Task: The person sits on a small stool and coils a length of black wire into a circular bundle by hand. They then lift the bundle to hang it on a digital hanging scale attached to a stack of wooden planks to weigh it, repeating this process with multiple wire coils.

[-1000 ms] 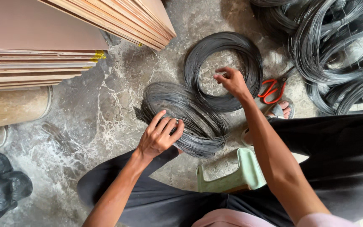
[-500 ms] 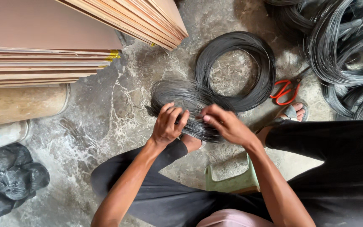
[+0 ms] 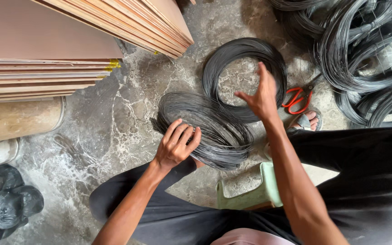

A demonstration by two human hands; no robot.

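A flattened bundle of thin dark wire (image 3: 214,131) lies on the concrete floor in front of my knees. My left hand (image 3: 176,145) presses on its near left part, fingers curled over the strands. Beyond it lies a round coil of the same dark wire (image 3: 232,59). My right hand (image 3: 262,97) is raised above the near edge of that coil, fingers spread, with nothing visibly in it. I sit on a low green stool (image 3: 250,195), my legs in black trousers.
Red-handled scissors (image 3: 298,97) lie on the floor to the right of the coil, beside my sandalled foot (image 3: 306,121). Large wire coils (image 3: 364,54) fill the top right. Stacked plywood sheets (image 3: 46,59) stand at the left, black plastic bags (image 3: 3,208) at the lower left.
My right hand left the flattened bundle and rose toward the round coil, fingers opening. My left hand stayed on the bundle.
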